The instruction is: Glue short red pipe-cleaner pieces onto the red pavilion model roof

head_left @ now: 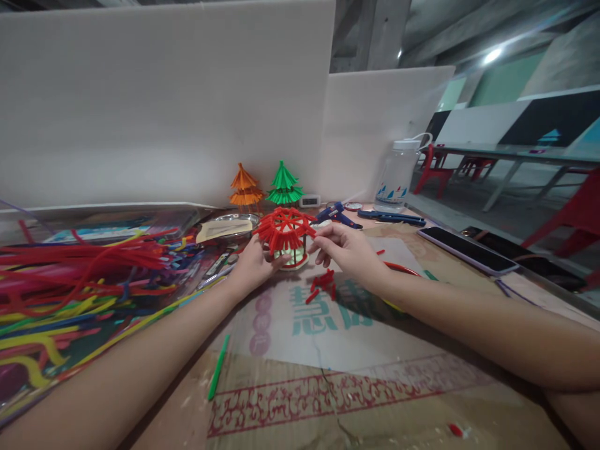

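Observation:
A small pavilion model [285, 230] with a red fuzzy-stick roof, thin posts and a pale base stands on the sheet in front of me. My left hand [257, 259] is closed around its left side, thumb low by the base. At the right edge of the roof, my right hand [344, 249] has thumb and forefinger pinched together; whatever they grip is too small to make out. Short red fuzzy-stick pieces [323, 284] lie in a loose heap just below the right hand.
Behind stand an orange tiered model [245, 185] and a green one [284, 184]. A blue glue gun [338, 215], water bottle [394, 178] and phone [467, 250] are at right. Colourful fuzzy sticks [94, 275] fill the left. A green stick [219, 367] lies nearer.

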`<control>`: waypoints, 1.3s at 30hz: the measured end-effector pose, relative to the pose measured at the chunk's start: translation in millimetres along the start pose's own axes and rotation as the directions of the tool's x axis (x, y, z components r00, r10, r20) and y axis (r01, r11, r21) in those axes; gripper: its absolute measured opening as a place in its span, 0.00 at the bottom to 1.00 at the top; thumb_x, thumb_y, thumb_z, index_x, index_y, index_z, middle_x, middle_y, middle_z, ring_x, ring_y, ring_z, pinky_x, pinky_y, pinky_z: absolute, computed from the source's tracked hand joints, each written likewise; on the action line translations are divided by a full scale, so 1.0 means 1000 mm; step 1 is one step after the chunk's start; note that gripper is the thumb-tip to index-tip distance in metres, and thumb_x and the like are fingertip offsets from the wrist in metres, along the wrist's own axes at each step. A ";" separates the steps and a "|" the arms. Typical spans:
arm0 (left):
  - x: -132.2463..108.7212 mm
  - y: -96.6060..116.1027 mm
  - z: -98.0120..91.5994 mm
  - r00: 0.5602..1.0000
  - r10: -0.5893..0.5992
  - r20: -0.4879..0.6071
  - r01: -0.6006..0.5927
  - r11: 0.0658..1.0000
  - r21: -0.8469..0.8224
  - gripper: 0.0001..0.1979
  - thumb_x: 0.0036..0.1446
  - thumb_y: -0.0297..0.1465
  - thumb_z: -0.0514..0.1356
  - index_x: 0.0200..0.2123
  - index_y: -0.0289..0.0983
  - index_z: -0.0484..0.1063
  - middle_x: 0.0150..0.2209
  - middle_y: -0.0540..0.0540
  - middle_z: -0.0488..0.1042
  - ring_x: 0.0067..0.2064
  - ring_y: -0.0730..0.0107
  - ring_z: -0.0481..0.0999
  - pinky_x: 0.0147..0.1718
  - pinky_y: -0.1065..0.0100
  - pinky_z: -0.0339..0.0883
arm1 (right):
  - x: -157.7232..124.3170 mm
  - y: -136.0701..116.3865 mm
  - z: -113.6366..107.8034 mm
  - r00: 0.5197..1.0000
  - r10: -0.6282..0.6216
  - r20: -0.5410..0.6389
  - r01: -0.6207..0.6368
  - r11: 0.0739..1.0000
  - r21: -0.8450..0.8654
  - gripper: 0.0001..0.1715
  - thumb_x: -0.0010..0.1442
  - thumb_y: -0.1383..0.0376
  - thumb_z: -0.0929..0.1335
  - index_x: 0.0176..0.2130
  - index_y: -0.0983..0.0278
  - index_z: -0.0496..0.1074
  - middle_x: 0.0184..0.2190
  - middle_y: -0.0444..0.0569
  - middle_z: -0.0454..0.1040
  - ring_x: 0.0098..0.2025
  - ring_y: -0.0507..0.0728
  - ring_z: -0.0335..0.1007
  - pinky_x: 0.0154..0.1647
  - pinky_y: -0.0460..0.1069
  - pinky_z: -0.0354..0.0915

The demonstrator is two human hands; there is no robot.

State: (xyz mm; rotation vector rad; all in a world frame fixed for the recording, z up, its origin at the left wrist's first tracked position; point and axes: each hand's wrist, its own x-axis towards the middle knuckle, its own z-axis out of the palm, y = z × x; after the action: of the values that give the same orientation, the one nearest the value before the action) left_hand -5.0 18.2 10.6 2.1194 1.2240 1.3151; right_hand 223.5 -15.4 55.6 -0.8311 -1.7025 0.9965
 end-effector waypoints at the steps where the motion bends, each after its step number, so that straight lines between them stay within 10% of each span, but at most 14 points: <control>1: 0.000 0.002 -0.001 1.000 0.004 0.018 -0.004 1.000 0.025 0.26 0.51 0.37 0.68 0.53 0.40 0.72 0.56 0.39 0.72 0.53 0.51 0.76 0.54 0.49 0.72 | -0.001 -0.001 0.000 1.000 0.000 -0.001 0.000 1.000 -0.013 0.10 0.63 0.59 0.67 0.35 0.63 0.67 0.27 0.46 0.78 0.23 0.51 0.71 0.25 0.48 0.69; 16: 0.003 0.007 -0.004 0.960 0.268 0.079 -0.279 0.936 0.213 0.19 0.56 0.40 0.64 0.49 0.40 0.76 0.53 0.41 0.76 0.57 0.48 0.73 0.60 0.50 0.65 | -0.005 0.013 0.006 0.999 -0.040 -0.014 0.037 0.985 -0.168 0.12 0.66 0.57 0.64 0.33 0.61 0.67 0.23 0.44 0.74 0.23 0.52 0.69 0.26 0.48 0.65; 39: 0.002 0.005 -0.004 0.940 0.327 0.095 -0.341 0.900 0.271 0.21 0.56 0.37 0.65 0.53 0.43 0.73 0.52 0.42 0.76 0.55 0.47 0.74 0.59 0.47 0.65 | -0.007 0.004 0.011 0.992 0.094 0.079 -0.088 0.994 -0.071 0.10 0.64 0.62 0.65 0.30 0.62 0.67 0.21 0.41 0.73 0.20 0.50 0.67 0.23 0.45 0.63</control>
State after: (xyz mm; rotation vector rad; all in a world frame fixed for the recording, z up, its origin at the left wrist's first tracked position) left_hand -5.4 16.7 16.7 2.6476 1.1192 1.2729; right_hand 215.1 -22.6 47.3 -0.9299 -1.7902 1.0521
